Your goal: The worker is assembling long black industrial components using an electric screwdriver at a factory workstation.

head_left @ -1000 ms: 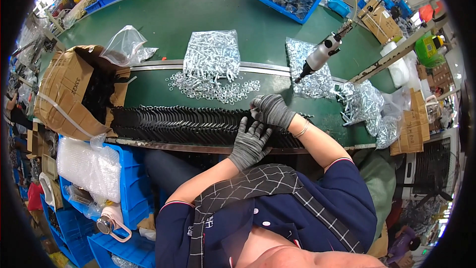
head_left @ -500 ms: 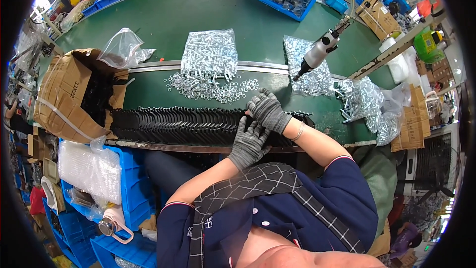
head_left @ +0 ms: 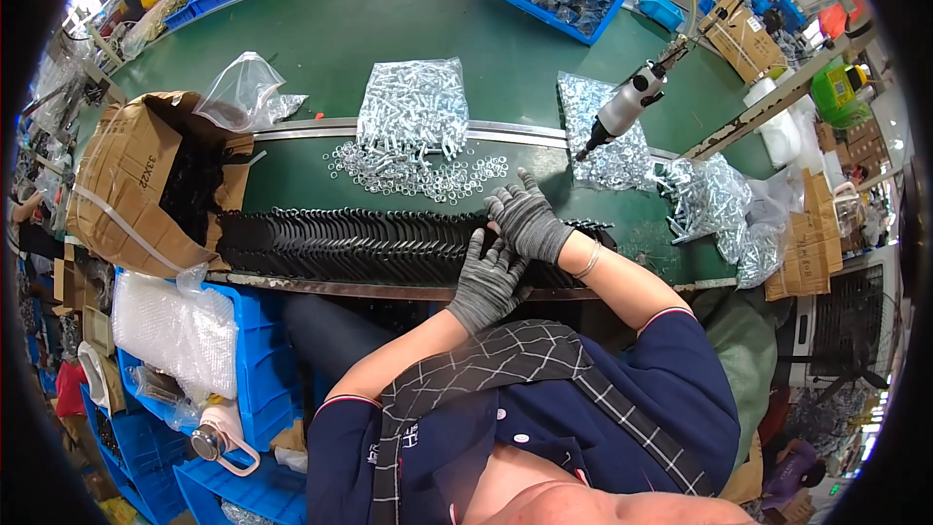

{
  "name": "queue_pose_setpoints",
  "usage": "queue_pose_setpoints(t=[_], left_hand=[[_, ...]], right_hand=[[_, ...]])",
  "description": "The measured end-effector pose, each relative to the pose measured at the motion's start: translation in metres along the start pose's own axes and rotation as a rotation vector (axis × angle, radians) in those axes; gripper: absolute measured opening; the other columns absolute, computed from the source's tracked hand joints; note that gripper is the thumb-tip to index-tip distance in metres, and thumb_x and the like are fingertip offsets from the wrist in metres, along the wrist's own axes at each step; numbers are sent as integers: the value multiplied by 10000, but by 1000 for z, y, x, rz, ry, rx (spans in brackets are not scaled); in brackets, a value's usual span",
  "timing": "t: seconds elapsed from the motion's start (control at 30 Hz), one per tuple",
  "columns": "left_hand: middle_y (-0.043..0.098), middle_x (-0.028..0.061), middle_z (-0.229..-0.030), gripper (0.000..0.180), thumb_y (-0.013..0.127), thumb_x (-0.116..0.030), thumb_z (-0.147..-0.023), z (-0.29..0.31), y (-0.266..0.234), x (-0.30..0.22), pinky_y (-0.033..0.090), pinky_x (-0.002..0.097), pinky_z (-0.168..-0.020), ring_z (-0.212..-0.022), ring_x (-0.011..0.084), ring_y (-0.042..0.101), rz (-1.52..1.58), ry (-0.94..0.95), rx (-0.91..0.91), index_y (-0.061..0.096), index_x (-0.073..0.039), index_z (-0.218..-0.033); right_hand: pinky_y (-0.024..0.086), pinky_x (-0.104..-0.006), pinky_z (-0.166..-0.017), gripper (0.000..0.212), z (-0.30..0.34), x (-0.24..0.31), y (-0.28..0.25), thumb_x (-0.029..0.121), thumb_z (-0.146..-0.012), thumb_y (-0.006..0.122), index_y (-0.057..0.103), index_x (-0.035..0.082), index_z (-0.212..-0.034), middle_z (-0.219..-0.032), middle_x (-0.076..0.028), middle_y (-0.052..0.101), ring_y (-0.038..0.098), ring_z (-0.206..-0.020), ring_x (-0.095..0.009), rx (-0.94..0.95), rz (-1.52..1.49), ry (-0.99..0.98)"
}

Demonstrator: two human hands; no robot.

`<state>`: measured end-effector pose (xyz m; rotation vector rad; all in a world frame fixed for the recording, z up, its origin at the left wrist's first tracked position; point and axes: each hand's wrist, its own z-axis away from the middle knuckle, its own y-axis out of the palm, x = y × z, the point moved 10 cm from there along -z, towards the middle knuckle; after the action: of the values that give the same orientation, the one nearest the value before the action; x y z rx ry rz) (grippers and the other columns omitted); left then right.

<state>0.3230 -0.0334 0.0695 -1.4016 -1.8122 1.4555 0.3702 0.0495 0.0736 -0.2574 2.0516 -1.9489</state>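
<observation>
Nearest the body, the left hand [head_left: 489,277] in its grey knitted glove is lying flat with fingers spread narrow on the long row of flat black plastic parts [head_left: 360,241], which are standing on edge along the front lip of the dark green workbench [head_left: 321,34]; it seems to be pressing the row so the pieces stay packed upright. Just beyond, the right hand [head_left: 525,222], gloved the same way, is arching over the row's right end with fingers loosely splayed, touching the parts; whether it is pinching one I cannot tell. Past the row, loose silver washers [head_left: 418,173] are lying scattered within easy reach, spilling below a clear bag of silver screws [head_left: 408,117]. To the right, a grey powered screwdriver [head_left: 627,107] is hanging tip-down above the bench, ready to hand. At the left, an open brown cardboard box [head_left: 136,185] is sitting tipped toward the row.
</observation>
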Motion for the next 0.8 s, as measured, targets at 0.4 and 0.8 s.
queue_pose_setpoints(t=[0.4,0.8], left_hand=[[590,192,-1250,635,637,-482,-800,1,3,1,172,630,-1124,-1269,340,489,1,-7,42,590,-77,-1287],[570,185,-1283,669,630,-491,-803,1,7,1,156,626,-1131,-1272,338,477,-10,-13,48,553,-90,-1332]], right_hand=[[224,-534,-1152,282,-4,11,-11,332,-922,542,631,90,-1037,-1009,-77,644,605,-1049,-252,36,51,-95],[289,-485,-1113,327,-14,1,4,387,-939,525,665,92,-958,-967,-93,680,626,-1015,-276,227,55,26]])
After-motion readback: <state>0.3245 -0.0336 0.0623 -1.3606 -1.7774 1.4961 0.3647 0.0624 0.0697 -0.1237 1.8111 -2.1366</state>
